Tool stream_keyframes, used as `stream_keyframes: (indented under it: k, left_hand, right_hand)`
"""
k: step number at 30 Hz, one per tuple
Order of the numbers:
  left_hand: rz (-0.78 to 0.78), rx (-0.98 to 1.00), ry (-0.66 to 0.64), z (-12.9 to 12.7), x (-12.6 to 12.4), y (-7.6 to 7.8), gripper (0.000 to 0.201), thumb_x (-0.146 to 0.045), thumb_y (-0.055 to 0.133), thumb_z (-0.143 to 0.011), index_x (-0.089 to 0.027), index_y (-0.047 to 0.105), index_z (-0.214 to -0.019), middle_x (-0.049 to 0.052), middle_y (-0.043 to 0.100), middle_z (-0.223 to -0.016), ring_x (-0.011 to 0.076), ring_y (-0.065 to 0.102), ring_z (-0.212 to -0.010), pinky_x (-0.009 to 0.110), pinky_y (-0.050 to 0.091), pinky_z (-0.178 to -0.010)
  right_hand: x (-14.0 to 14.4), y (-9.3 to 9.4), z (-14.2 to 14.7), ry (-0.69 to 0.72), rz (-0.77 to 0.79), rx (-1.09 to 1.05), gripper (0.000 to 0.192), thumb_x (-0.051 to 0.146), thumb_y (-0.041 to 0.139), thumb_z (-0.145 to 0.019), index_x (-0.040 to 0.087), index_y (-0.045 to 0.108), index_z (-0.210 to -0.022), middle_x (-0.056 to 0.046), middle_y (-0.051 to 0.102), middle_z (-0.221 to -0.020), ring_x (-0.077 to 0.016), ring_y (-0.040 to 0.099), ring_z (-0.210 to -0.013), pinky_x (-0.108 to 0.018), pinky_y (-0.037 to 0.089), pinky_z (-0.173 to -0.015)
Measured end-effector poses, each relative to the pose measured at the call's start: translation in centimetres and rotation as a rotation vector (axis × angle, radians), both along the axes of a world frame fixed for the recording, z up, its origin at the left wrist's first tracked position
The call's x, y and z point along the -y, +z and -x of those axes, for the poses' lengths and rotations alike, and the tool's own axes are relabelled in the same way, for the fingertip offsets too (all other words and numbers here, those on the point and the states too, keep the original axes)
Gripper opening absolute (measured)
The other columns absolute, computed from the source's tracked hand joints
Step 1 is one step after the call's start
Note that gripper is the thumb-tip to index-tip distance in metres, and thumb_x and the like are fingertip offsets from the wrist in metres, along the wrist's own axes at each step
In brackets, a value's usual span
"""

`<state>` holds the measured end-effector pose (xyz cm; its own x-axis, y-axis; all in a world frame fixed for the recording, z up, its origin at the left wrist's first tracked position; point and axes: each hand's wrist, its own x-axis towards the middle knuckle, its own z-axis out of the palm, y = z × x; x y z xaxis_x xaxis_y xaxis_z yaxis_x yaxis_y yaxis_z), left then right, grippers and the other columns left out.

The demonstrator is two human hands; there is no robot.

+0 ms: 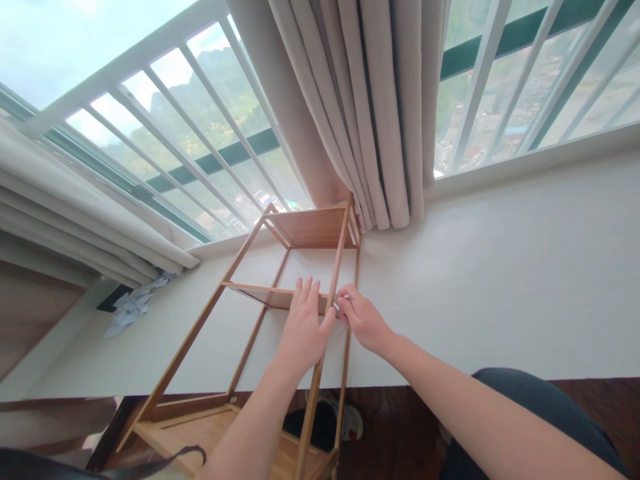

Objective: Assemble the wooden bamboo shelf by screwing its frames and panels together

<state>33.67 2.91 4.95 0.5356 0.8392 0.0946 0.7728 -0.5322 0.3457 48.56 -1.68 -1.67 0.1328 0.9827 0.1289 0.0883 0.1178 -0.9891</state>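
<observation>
A person's left hand lies flat, fingers spread, on the middle shelf of a bamboo shelving rack standing against a white window ledge. The right hand pinches a small metal fitting, too small to identify, against the rack's front upright. Beige curtains hang behind the rack's top shelf.

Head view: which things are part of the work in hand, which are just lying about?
In hand:
- wooden shelf frame, leaning on the white ledge
- left hand flat on its middle shelf
- right hand pinching a small silvery part at the upright

Lying about:
- beige curtain
- crumpled paper
- shoe on the floor
</observation>
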Motion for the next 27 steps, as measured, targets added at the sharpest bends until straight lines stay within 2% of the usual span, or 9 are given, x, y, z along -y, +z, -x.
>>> stream_keyframes:
  k: [8, 11, 22, 25, 27]
  left_hand:
    - [0.002, -0.003, 0.001, -0.1, 0.0, 0.1, 0.060, -0.036, 0.051, -0.095, -0.013, 0.044, -0.151, 0.016, 0.037, -0.162, 0.0304, 0.016, -0.156, 0.051, 0.023, -0.125]
    - [0.003, -0.007, -0.005, 0.0, 0.0, 0.1, 0.061, -0.036, 0.050, -0.095, -0.012, 0.043, -0.151, 0.016, 0.036, -0.162, 0.0308, 0.016, -0.156, 0.052, 0.024, -0.125]
    - [0.025, -0.016, -0.006, 0.2, 0.0, 0.4, 0.061, -0.039, 0.051, -0.096, -0.013, 0.043, -0.151, 0.015, 0.036, -0.162, 0.0293, 0.016, -0.156, 0.050, 0.024, -0.126]
    - [0.033, 0.049, -0.063, 0.8, -0.6, 0.8, 0.048, -0.035, 0.041, -0.102, -0.017, 0.051, -0.145, 0.011, 0.046, -0.157, 0.0267, 0.026, -0.153, 0.050, 0.028, -0.124]
    - [0.040, 0.086, -0.132, 1.2, -1.2, 1.2, 0.040, -0.027, 0.038, -0.102, -0.020, 0.060, -0.135, 0.009, 0.057, -0.147, 0.0243, 0.039, -0.147, 0.048, 0.033, -0.121]
  right_hand:
    - [-0.3, 0.2, -0.4, -0.133, -0.053, 0.497, 0.014, 0.027, 0.037, -0.102, 0.022, 0.046, -0.094, -0.004, 0.063, -0.077, -0.0200, 0.058, -0.067, -0.029, 0.029, -0.061]
    - [-0.3, 0.1, -0.4, -0.146, -0.106, 0.606, 0.017, 0.026, 0.035, -0.104, 0.021, 0.047, -0.093, -0.007, 0.065, -0.078, -0.0203, 0.058, -0.068, -0.029, 0.030, -0.062]
    - [-0.1, -1.0, 0.4, -0.254, -0.166, 0.719, 0.016, 0.021, 0.038, -0.103, 0.021, 0.046, -0.090, -0.005, 0.066, -0.074, -0.0200, 0.062, -0.067, -0.027, 0.033, -0.060]
    - [0.0, -0.7, 0.3, -0.232, -0.155, 0.702, 0.015, 0.022, 0.038, -0.103, 0.021, 0.046, -0.091, -0.005, 0.067, -0.077, -0.0203, 0.063, -0.068, -0.027, 0.034, -0.060]
    - [0.0, -0.3, 0.2, -0.186, -0.135, 0.689, 0.015, 0.023, 0.037, -0.104, 0.021, 0.046, -0.093, -0.005, 0.068, -0.078, -0.0202, 0.064, -0.068, -0.027, 0.034, -0.061]
